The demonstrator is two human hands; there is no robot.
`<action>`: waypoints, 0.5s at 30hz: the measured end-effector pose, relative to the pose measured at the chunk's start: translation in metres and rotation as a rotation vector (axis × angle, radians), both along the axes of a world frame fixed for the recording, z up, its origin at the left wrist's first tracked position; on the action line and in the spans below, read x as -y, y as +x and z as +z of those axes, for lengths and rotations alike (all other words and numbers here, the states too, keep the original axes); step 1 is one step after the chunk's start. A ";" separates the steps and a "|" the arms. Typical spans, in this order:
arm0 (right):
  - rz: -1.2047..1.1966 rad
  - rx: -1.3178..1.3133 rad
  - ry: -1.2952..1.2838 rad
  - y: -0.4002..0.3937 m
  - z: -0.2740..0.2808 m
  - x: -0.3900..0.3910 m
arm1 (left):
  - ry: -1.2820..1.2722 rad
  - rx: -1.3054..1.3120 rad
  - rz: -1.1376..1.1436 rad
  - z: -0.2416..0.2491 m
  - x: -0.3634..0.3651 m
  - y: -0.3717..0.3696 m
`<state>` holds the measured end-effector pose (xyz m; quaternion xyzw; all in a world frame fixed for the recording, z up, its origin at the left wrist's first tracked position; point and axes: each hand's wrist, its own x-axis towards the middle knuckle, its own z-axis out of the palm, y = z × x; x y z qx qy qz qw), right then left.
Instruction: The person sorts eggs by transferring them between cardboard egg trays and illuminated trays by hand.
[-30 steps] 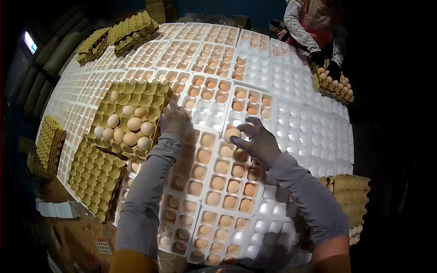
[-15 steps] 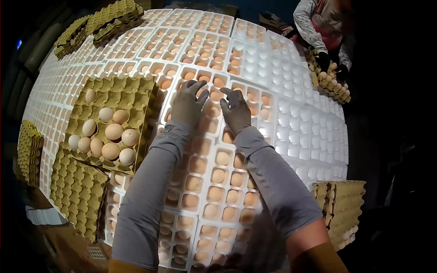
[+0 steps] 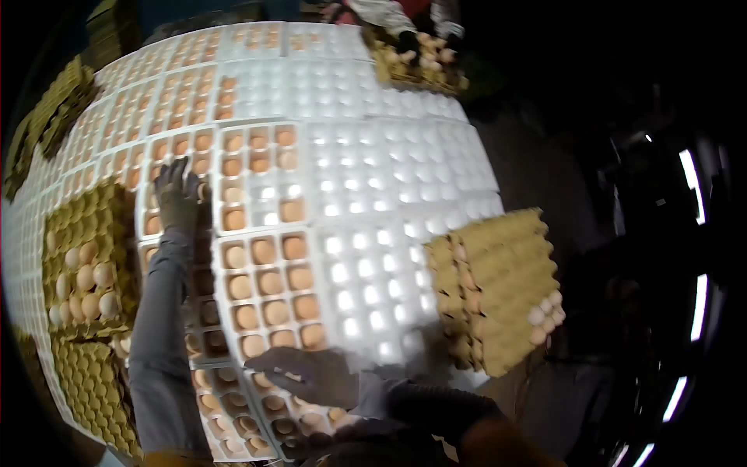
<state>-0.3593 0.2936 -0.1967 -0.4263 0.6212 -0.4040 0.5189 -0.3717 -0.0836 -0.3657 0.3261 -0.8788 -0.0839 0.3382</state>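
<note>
My left hand, in a grey glove, reaches forward over a white egg tray with brown eggs in its cells. Its fingers are spread above the eggs and grip nothing that I can see. Lower down, my right hand, also gloved, stretches its fingers leftward over eggs at the front of another white tray. I see nothing held in it, though motion blurs it a little. Brown eggs fill the cells just beyond this hand. A few cells of the tray behind hold no egg.
Pulp egg flats stand at the left, one flat carrying loose eggs. More stacked flats with eggs lie at the right edge. White trays without eggs cover the right side. Across the table, another person's gloved hands are at an egg flat.
The view has swung to the right, so the trays and flats appear further left. My right hand has drawn back toward me, away from my left hand, which stays over the trays.
</note>
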 end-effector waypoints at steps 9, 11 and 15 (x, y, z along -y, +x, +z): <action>-0.131 -0.071 -0.400 0.011 0.018 -0.189 | 0.323 -0.069 -0.941 0.195 -0.390 -0.069; -0.160 -0.146 -0.521 -0.005 0.029 -0.229 | 0.395 -0.019 -1.023 0.213 -0.457 -0.081; -0.240 -0.389 -0.599 -0.049 0.048 -0.324 | 0.329 0.151 -1.040 0.225 -0.556 -0.111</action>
